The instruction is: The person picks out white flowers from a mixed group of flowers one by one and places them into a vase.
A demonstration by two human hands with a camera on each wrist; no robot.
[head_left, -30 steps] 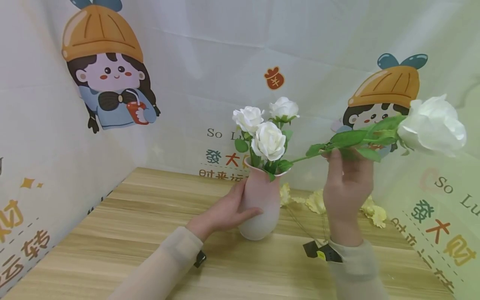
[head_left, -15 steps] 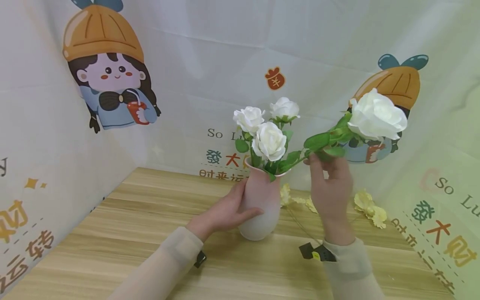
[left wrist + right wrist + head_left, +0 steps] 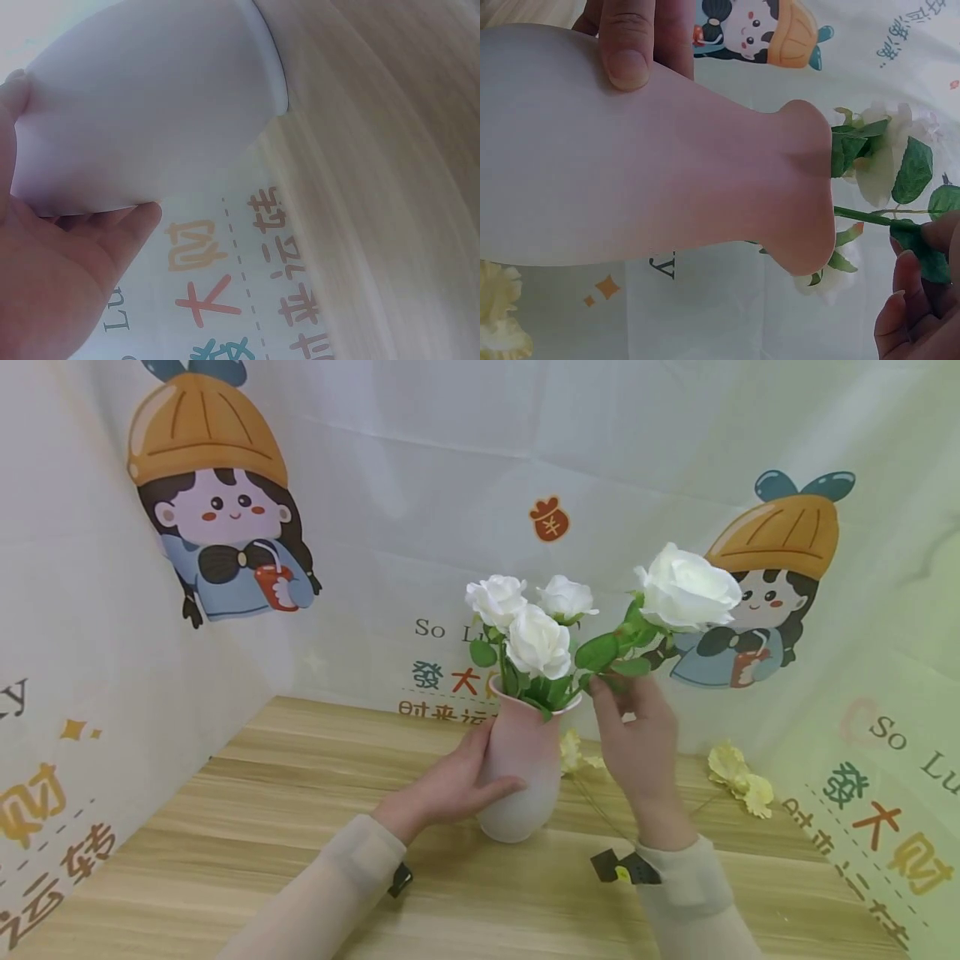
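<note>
A pink-to-white vase (image 3: 525,768) stands upright on the wooden table, and three white roses (image 3: 538,642) rise from its mouth. My left hand (image 3: 446,781) grips the vase from the left, thumb across its front and the other fingers behind. To the right of the vase, my right hand (image 3: 641,747) pinches the leafy stem of another white rose (image 3: 690,589), whose bloom leans up and to the right. In the right wrist view that green stem (image 3: 861,216) runs into the vase's flared mouth; its lower end is hidden inside.
Yellow flowers (image 3: 738,777) with thin stems lie on the table (image 3: 300,827) behind and right of the vase. Black tags (image 3: 626,867) lie by the right sleeve, and a small black object (image 3: 401,879) lies by the left one. A printed cloth (image 3: 420,485) hangs behind the table.
My right hand has moved left toward the vase with the rose, whose bloom now stands more upright. Its stem has slid deeper into the vase. The left hand has kept its grip.
</note>
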